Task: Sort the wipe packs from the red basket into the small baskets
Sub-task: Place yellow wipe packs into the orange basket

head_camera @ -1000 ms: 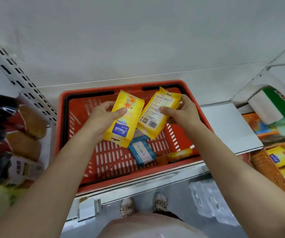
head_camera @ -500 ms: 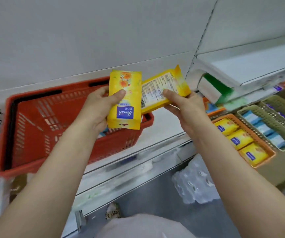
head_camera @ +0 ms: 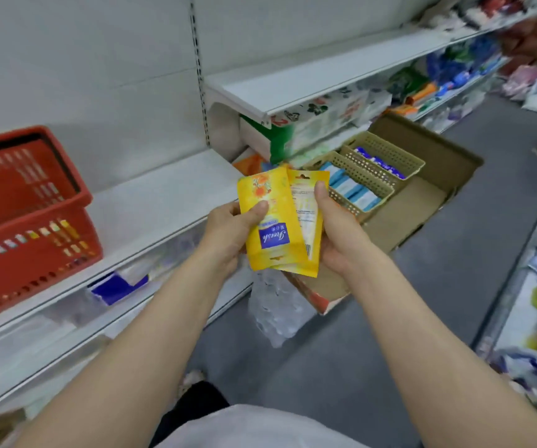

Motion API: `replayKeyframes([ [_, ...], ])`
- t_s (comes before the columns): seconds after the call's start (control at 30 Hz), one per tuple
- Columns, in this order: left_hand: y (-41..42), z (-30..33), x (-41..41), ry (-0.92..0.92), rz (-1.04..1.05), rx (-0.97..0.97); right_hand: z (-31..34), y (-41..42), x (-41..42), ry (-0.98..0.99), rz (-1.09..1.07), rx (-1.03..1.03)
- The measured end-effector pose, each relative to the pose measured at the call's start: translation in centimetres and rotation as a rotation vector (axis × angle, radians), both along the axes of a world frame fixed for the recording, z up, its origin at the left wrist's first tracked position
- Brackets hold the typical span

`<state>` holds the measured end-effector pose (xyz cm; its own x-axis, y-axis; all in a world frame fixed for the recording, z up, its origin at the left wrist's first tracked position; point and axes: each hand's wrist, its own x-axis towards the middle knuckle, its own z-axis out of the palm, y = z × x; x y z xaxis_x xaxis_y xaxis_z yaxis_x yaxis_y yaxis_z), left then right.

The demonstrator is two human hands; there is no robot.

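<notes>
Red basket (head_camera: 24, 221): on the shelf (head_camera: 150, 202), now well to the left of both hands. A second ago it lay directly under the hands; since then the view has swung right and both packs have come clear of it. A few coloured items show through its slotted side; what they are cannot be told.

Cardboard tray (head_camera: 422, 195): beyond and to the right of the hands, on the floor side of the shelf run. Carries the small baskets.

Small baskets, tan (head_camera: 377, 171): two, side by side, just past the right hand's fingertips. They hold light-blue and dark-blue packs. The orange basket with yellow packs, seen half a second ago, is now hidden behind the held packs.

Yellow wipe pack, front face (head_camera: 268, 221): held upright, blue label toward the camera, overlapping the second pack.

Yellow wipe pack, back face (head_camera: 309, 215): printed text side showing, tucked behind the first along its left edge.

Left hand (head_camera: 228, 231): grasping the front pack, thumb across its face, fingers behind.

Right hand (head_camera: 335, 227): grasping the back pack, thumb on its upper right edge, palm cupped under it.

Judgement: the pick from the red basket is done and the carry is nearly over; what remains for these two is placing them with their yellow kind
</notes>
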<state>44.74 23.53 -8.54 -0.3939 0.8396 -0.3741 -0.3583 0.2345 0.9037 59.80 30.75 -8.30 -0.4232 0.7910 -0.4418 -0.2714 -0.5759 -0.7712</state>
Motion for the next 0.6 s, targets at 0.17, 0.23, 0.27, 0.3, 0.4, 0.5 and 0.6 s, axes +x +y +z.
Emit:
replayKeyframes([
  [0.17,4.1,-0.4,2.8,0.011,-0.047,-0.042,-2.1,2.3,4.3,0.254,0.162,-0.015],
  [0.23,6.1,-0.8,3.0,0.013,-0.069,-0.036,-3.1,3.8,5.0,0.223,0.136,-0.016],
  [0.27,7.1,-1.1,3.0,0.012,-0.078,-0.029,-3.4,4.8,5.2,0.230,0.128,-0.040],
  [0.3,8.1,-1.5,3.1,0.010,-0.086,-0.023,-3.7,5.8,5.3,0.247,0.122,-0.062],
  [0.4,11.8,-2.6,3.2,-0.006,-0.096,-0.029,-4.5,9.2,5.3,0.290,0.072,-0.110],
  [0.5,16.1,-3.2,2.9,-0.030,-0.093,-0.049,-4.3,12.7,4.7,0.323,0.101,-0.119],
  [0.6,19.6,-3.7,2.2,-0.067,-0.066,-0.086,-3.8,16.7,4.5,0.406,0.236,-0.144],
])
